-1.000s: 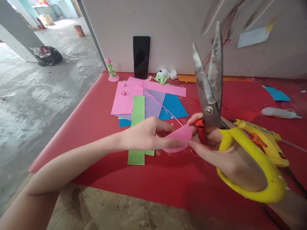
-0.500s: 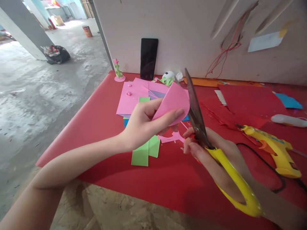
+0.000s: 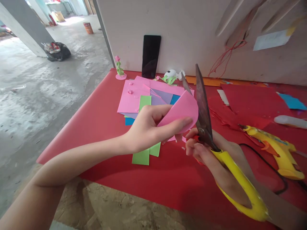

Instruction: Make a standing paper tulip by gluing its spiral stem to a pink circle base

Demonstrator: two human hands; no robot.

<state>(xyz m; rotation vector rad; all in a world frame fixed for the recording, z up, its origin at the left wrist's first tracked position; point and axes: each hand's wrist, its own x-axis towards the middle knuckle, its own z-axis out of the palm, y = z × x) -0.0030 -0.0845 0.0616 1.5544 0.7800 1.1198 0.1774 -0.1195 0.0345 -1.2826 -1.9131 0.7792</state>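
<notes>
My left hand [image 3: 153, 127] pinches a folded piece of pink paper [image 3: 183, 111] between thumb and fingers, its right edge curved and its upper left edge straight. Fingers of my right hand [image 3: 213, 156] are wrapped round yellow-handled scissors [image 3: 203, 108]. Their dark blades stand apart, pointing up and away, at the curved edge of the pink paper; one blade passes behind it. Below and behind my left hand lie green paper strips [image 3: 141, 157], a pink sheet [image 3: 128, 100] and purple paper [image 3: 158, 97] on the red tabletop [image 3: 96, 121].
A yellow glue gun [image 3: 275, 150] with a black cord lies at the right, near a white tube [image 3: 290, 121]. A black phone [image 3: 151, 56] leans against the pale panel. A small paper flower [image 3: 119, 67] stands at the far left corner, and a white ball figure [image 3: 170, 74] beyond the papers.
The scissor blades have spread further apart. Both hands and the pink paper sit slightly further right in view, and more of the curved edge is showing.
</notes>
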